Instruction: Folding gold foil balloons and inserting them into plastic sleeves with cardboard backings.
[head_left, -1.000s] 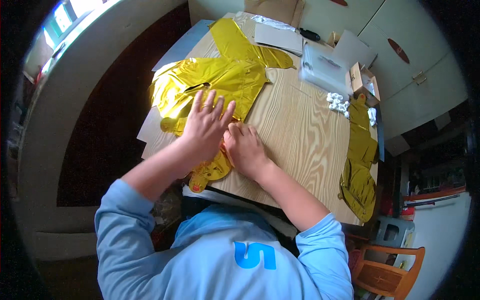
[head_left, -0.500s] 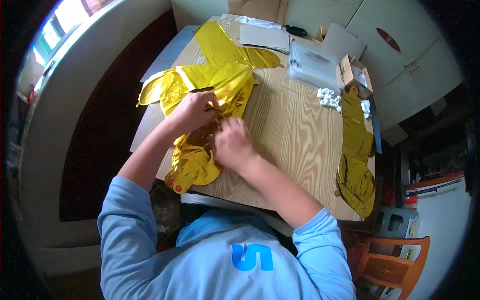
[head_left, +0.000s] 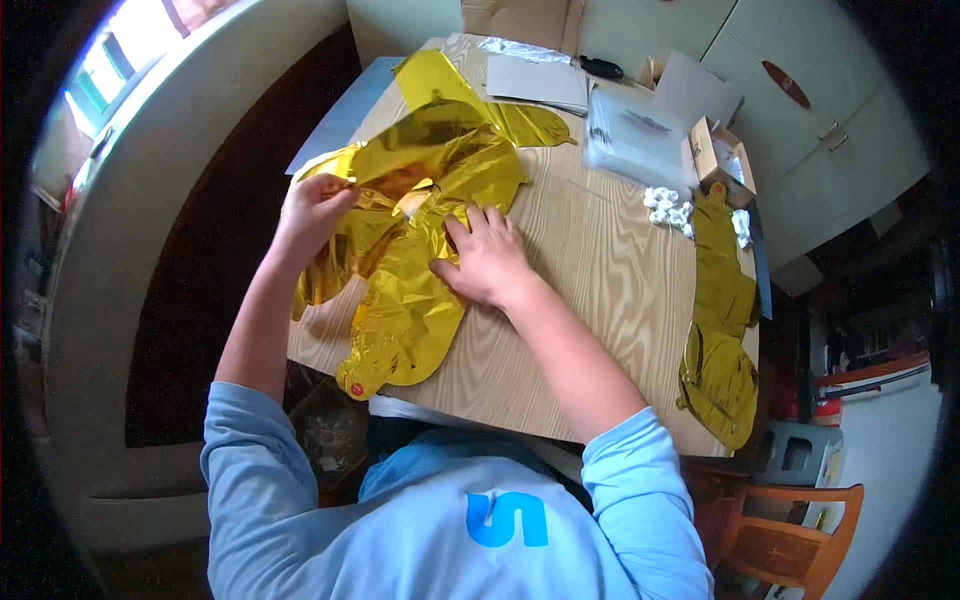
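Note:
A shiny gold foil balloon (head_left: pixel 410 315), uninflated and creased, lies across the left part of the wooden table. Its rounded near end, with a small red spot, reaches the front edge. My left hand (head_left: pixel 312 212) pinches the foil on the left and holds a flap of it raised off the table. On the right side of the same balloon my right hand (head_left: pixel 487 255) rests palm down, fingers spread, pressing the foil flat. Behind them lies more flat gold foil (head_left: pixel 440 80), partly covered by the raised flap.
Another flat gold balloon (head_left: pixel 722 300) lies along the table's right edge. White crumpled pieces (head_left: pixel 668 208), an open cardboard box (head_left: pixel 722 160), clear plastic packets (head_left: pixel 632 135), grey card sheets (head_left: pixel 538 82) and a black object (head_left: pixel 601 68) sit at the back. A wooden chair (head_left: pixel 790 540) stands at lower right.
My hands have moved apart. The left went left, lifting and spreading the gold foil; the right opened from a closed grip and now lies flat on it. The bunched balloon has unfolded.

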